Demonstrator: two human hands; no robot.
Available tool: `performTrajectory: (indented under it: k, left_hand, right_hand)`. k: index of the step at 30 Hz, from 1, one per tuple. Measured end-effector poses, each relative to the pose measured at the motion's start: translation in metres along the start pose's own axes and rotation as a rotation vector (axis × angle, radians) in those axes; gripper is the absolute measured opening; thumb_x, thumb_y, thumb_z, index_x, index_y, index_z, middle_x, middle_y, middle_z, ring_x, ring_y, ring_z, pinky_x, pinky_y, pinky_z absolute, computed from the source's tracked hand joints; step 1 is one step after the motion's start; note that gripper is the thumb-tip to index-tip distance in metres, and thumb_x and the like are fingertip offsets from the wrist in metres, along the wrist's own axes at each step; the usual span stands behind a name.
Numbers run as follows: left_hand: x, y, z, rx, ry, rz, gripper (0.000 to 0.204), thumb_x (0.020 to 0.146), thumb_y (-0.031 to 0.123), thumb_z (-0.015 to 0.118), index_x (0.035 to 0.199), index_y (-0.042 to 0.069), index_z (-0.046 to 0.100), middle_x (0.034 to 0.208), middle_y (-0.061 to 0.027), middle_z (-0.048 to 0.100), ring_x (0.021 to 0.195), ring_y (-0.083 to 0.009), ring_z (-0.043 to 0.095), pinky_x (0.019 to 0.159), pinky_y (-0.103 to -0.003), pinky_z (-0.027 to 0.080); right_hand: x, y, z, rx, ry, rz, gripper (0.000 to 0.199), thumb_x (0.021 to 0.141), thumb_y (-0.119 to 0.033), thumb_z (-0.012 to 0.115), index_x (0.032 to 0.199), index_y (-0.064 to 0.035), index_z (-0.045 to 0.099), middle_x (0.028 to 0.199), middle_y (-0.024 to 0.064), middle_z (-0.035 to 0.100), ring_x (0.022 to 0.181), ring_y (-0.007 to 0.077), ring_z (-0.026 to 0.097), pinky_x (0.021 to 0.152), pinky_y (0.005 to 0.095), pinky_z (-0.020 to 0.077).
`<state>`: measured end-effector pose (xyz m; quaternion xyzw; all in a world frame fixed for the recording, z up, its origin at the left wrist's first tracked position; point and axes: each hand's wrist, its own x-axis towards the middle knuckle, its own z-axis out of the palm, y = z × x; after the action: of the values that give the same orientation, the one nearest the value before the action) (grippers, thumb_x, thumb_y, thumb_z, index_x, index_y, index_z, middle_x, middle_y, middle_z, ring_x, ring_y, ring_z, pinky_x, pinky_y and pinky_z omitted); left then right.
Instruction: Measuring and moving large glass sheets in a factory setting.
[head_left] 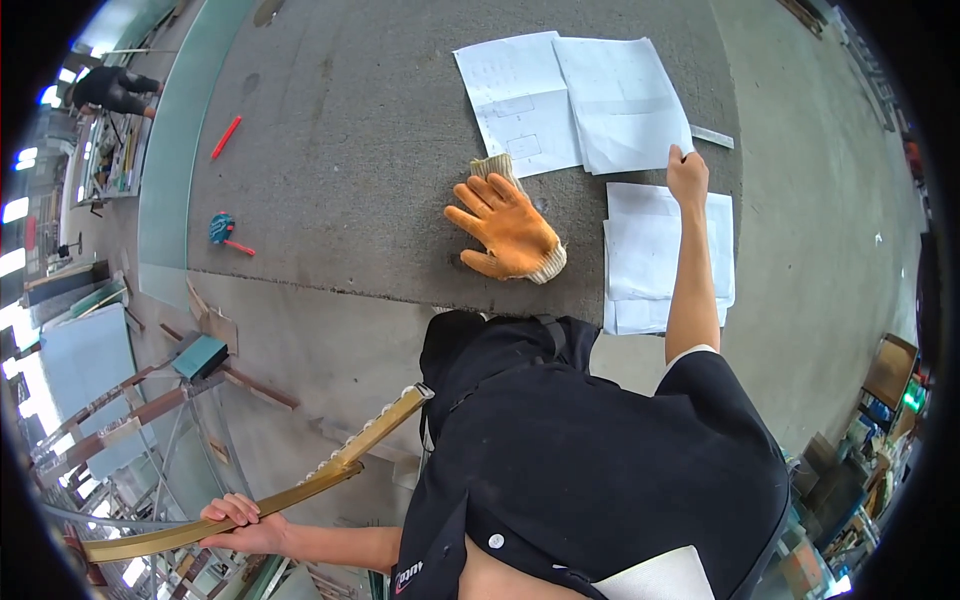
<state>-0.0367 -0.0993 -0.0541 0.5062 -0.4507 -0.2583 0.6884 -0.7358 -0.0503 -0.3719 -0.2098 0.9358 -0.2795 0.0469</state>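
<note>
My right hand (688, 178) pinches the lower right corner of a sheet of paper (630, 110) lying on the grey table (340, 180). Another creased drawing sheet (520, 105) adjoins it on the left, partly under it. Below my right wrist lies a second group of white sheets (645, 250), partly covered by my forearm. My left hand (245, 524) is wrapped round a long gold-coloured bar (300, 492), held out low at my left side, off the table. A shorter gold piece (385, 428) angles up from its end, with whitish bumps along one edge.
Orange-palmed work gloves (508, 232) lie near the table's front edge. Farther left are a red marker (227, 137) and a teal tape measure (221, 228). A glass sheet (170, 150) borders the table's left side. A metal strip (712, 137) pokes out beside the papers. A person (115, 90) bends over at far left.
</note>
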Motion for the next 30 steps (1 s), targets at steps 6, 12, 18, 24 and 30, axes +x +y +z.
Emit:
performTrajectory:
  k: [6,12,18,24,30]
  left_hand:
    - [-0.001,-0.005,0.003,-0.029,-0.060,-0.017,0.052,0.103,0.057,0.033,0.082,0.010,0.041,0.059,0.0019,0.032,0.045,-0.0064,0.029,0.039,-0.019,0.022]
    - [0.000,-0.005,-0.002,-0.042,-0.115,-0.021,0.052,0.103,0.057,0.032,0.082,0.010,0.041,0.059,0.0019,0.032,0.045,-0.0066,0.028,0.039,-0.019,0.023]
    - [-0.003,-0.006,-0.005,-0.065,-0.108,-0.027,0.053,0.103,0.058,0.032,0.081,0.010,0.041,0.058,0.0021,0.031,0.046,-0.0066,0.028,0.039,-0.019,0.022]
    - [-0.011,0.000,-0.005,-0.038,-0.086,-0.016,0.055,0.101,0.059,0.034,0.080,0.010,0.042,0.058,0.0020,0.032,0.046,-0.0067,0.029,0.039,-0.019,0.023]
    - [-0.015,0.004,-0.009,-0.083,-0.135,-0.016,0.056,0.100,0.061,0.037,0.081,0.009,0.044,0.059,0.0015,0.033,0.046,-0.0072,0.030,0.040,-0.020,0.024]
  right_hand:
    - [-0.014,0.007,0.010,-0.125,0.125,-0.168,0.052,0.104,-0.037,0.041,0.152,-0.0171,0.036,0.126,0.0192,0.062,0.118,0.0373,0.058,0.097,0.0468,0.0458]
    - [-0.022,0.005,0.005,-0.257,0.517,-0.513,0.040,0.103,-0.037,0.047,0.129,-0.0107,0.063,0.119,0.0178,0.067,0.112,0.0307,0.062,0.095,0.0460,0.0457]
    - [-0.019,0.004,0.003,0.457,0.272,0.283,0.041,0.100,-0.032,0.055,0.086,0.0053,0.067,0.065,0.0136,0.065,0.058,0.0266,0.066,0.056,0.0402,0.0543]
    - [-0.011,0.016,0.007,0.764,0.304,0.389,0.043,0.098,-0.031,0.060,0.079,0.0077,0.059,0.081,0.0128,0.063,0.067,0.0203,0.061,0.058,0.0347,0.0557]
    - [0.010,0.043,0.014,0.932,0.262,0.414,0.035,0.100,-0.026,0.058,0.084,0.0050,0.056,0.081,0.0119,0.063,0.061,0.0193,0.063,0.052,0.0311,0.0576]
